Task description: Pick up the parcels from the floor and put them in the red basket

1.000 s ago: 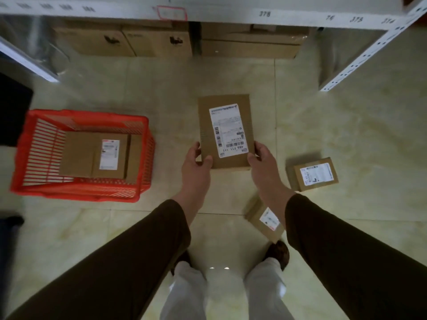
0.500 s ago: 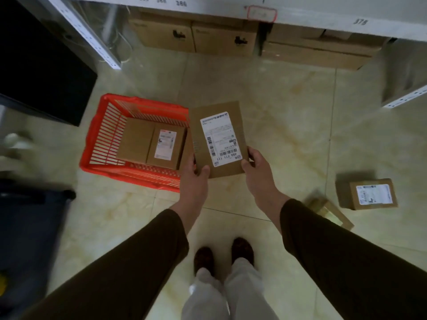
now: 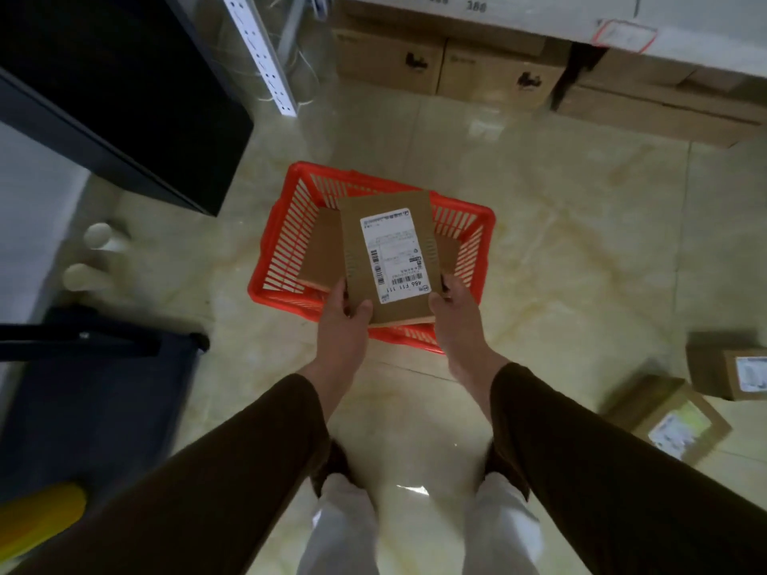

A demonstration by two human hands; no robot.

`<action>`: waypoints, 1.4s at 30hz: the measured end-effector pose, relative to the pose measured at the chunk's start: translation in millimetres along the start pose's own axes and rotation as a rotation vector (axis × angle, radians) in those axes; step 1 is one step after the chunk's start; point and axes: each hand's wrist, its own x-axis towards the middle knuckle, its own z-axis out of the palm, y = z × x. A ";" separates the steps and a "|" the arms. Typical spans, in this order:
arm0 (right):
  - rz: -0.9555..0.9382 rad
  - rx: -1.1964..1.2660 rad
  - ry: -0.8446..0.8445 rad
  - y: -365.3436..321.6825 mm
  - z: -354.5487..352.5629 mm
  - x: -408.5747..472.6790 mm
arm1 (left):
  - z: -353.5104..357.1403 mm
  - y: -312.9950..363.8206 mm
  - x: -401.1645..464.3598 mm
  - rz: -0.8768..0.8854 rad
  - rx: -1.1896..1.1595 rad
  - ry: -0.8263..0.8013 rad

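A flat brown cardboard parcel with a white shipping label [image 3: 388,259] is held in both hands above the red plastic slatted basket [image 3: 467,219], which stands on the glossy cream tiled floor [image 3: 581,242]. The left hand [image 3: 342,321] grips the near left corner, thumb on top and fingers [image 3: 341,289] curled against the left edge; the right hand [image 3: 454,311] clamps the near right corner in the same way, so both hands are closed on the parcel. The parcel hangs label up, roughly level, over the middle of the basket and not yet lowered into it. Inside the basket at least one other brown cardboard parcel [image 3: 321,253] already lies flat on the bottom, mostly hidden beneath the held one, so part of the job looks done. Two more parcels remain on the floor at the right: a small brown box with a pale label [image 3: 670,421] lying tilted near the person's right sleeve, and another small brown box with a white label [image 3: 728,373] just beyond it at the frame edge. By this reckoning the task is around its midpoint: the parcel in hand needs only to be set down in the basket, and then the two boxes at the right have to be fetched. Whether other parcels lie out of view cannot be told.
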 end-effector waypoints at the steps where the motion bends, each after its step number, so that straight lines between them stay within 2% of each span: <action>1: 0.012 0.011 0.017 0.6 11.0 -0.3 | -11.1 -1.1 6.0 -0.017 0.015 -0.012; 6: 0.089 0.017 0.035 1.0 43.9 9.8 | -39.7 -4.2 38.0 -0.060 0.070 -0.108; 12: 0.087 -0.138 0.044 -3.8 64.8 46.7 | -45.9 1.5 78.5 -0.123 0.049 -0.172; 19: -0.015 -0.237 -0.037 -13.0 84.1 87.7 | -52.3 -5.4 129.7 -0.214 0.055 -0.198; 23: 0.051 -0.319 -0.099 -14.9 96.7 104.8 | -65.0 -9.1 154.5 -0.255 0.072 -0.282; 35: 0.072 -0.250 -0.079 0.1 126.9 128.7 | -93.0 -20.0 220.8 -0.230 0.288 -0.344; 39: 0.119 -0.144 -0.124 4.4 127.9 131.9 | -98.4 -21.7 235.4 -0.165 0.393 -0.345; 42: 0.134 -0.075 -0.092 3.9 122.9 135.8 | -99.3 -23.1 239.6 -0.157 0.434 -0.368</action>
